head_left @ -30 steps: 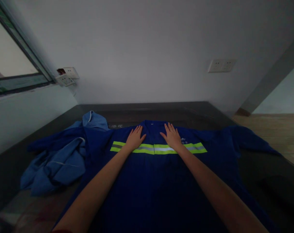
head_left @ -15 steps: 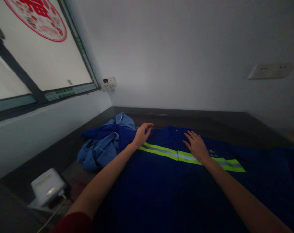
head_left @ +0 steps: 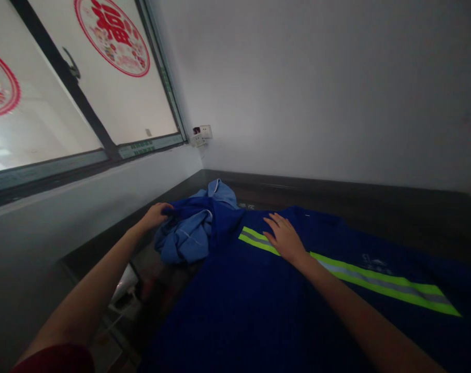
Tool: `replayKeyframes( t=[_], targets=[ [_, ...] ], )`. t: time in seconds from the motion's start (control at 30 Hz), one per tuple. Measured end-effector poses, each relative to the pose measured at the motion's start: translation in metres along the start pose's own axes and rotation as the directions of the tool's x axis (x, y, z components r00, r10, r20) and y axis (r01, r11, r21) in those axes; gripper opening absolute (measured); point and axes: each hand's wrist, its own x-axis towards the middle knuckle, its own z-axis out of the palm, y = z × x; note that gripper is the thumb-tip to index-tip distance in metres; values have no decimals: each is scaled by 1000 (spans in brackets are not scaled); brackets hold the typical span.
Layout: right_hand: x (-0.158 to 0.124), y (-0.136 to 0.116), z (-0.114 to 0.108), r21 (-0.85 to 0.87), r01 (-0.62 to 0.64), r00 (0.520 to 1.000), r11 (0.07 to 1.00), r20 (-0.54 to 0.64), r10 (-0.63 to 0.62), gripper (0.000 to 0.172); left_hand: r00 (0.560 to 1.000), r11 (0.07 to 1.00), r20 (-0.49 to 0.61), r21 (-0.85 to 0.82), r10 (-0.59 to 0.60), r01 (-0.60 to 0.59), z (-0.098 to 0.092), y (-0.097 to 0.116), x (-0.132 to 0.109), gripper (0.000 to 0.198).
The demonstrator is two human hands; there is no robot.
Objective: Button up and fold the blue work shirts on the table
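A dark blue work jacket with a yellow-green and grey reflective stripe is spread out over a dark surface. At its far left, my left hand is closed on the end of the jacket's sleeve. The fingertips there are partly hidden by cloth. My right hand lies on the jacket's chest, over the stripe, with fingers apart and holding nothing. Under and beside the sleeve is a crumpled lighter blue garment.
A dark table or bed-like surface meets the grey wall at the back. To the left is a window with red round stickers. Wall sockets sit in the corner. A white device with a cable is partly behind my left forearm.
My left hand has moved left from the jacket's shoulder to the sleeve end and closed on it. My right hand has shifted left across the chest. The view has turned left.
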Motion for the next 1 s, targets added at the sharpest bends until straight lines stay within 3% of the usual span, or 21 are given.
replayKeyframes(
  t=[0.07, 0.17, 0.3, 0.43, 0.53, 0.63, 0.83, 0.93, 1.0],
  targets=[
    [7, -5, 14, 32, -12, 1000, 999, -6, 13, 41, 990, 991, 84, 66, 112, -118, 6, 1, -4, 54],
    [8, -4, 29, 39, 13, 1000, 999, -13, -12, 40, 982, 973, 92, 148, 164, -177, 21, 14, -5, 64],
    [3, -1, 37, 10, 18, 1000, 1000, 8, -18, 42, 992, 962, 85, 252, 88, -107, 35, 32, 1, 56],
    [3, -1, 39, -20, -113, 986, 993, 125, 115, 54, 1000, 954, 10, 301, -20, 16, 29, 39, 13, 43],
    [4, 0, 40, -43, -146, 961, 988, 231, 152, 62, 993, 938, -68, 329, -96, 113, 6, 37, 23, 37],
    [5, 1, 40, -58, -146, 949, 988, 276, 156, 64, 984, 927, -138, 341, -116, 158, -36, 33, 34, 37],
    [6, 3, 40, -50, -149, 944, 988, 289, 157, 60, 946, 938, -304, 348, 112, 1, -132, 25, 30, 40],
    [5, 3, 40, -52, -147, 947, 988, 281, 156, 59, 936, 897, -309, 441, 170, -18, -153, 13, 11, 41],
    [5, 2, 41, -53, -146, 949, 988, 273, 155, 58, 956, 865, -232, 500, 181, -43, -150, -1, -4, 42]
  ],
)
